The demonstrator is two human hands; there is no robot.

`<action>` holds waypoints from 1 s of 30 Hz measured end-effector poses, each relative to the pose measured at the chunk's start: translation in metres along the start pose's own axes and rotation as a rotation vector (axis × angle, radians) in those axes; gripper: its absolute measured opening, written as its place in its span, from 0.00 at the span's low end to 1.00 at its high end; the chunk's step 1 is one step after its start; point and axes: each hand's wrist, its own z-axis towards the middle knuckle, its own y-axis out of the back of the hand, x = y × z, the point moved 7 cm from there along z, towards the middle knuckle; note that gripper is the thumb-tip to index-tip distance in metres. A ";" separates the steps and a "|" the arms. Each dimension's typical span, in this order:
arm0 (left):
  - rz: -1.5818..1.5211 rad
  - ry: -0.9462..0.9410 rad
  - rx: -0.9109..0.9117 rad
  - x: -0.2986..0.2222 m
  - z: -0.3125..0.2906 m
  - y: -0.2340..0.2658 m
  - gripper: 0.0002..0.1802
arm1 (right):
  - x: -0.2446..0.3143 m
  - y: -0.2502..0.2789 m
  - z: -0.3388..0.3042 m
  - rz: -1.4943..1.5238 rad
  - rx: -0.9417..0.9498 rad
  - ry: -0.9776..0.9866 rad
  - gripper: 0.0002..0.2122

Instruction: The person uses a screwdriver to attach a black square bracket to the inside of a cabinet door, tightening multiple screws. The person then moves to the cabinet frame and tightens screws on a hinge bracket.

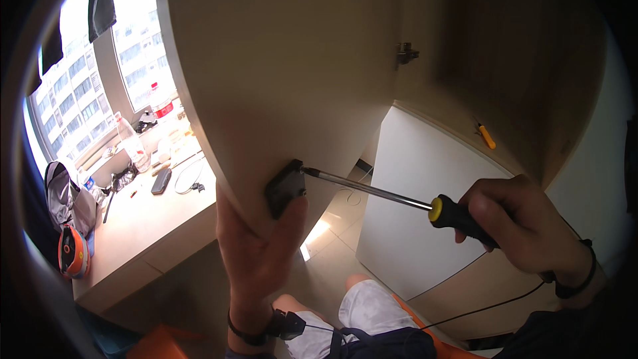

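Note:
My left hand [259, 252] grips the lower edge of an open beige cabinet door [279, 73], with its thumb pressed under a small black bracket [286, 188] on the door's inner face. My right hand [525, 226] is closed on the black and yellow handle of a long screwdriver [372, 191]. The steel shaft runs left, and its tip sits at the upper right corner of the bracket.
A metal hinge [405, 53] is on the cabinet side above. A small orange tool [487, 137] lies on a cabinet shelf. A desk [143, 219] to the left carries bottles, cables and a dark phone. A grey backpack [66, 199] leans by the window. A white panel [425, 219] stands below.

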 end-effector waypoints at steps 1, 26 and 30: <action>-0.022 -0.002 -0.011 0.001 0.000 -0.002 0.28 | 0.000 -0.002 0.000 0.059 -0.076 0.043 0.14; 0.164 -0.187 0.081 -0.003 -0.013 -0.006 0.36 | 0.001 -0.039 0.040 0.800 -0.359 0.461 0.11; 0.181 -0.184 0.064 -0.008 -0.015 -0.011 0.34 | 0.013 -0.049 0.059 0.730 -0.438 0.452 0.09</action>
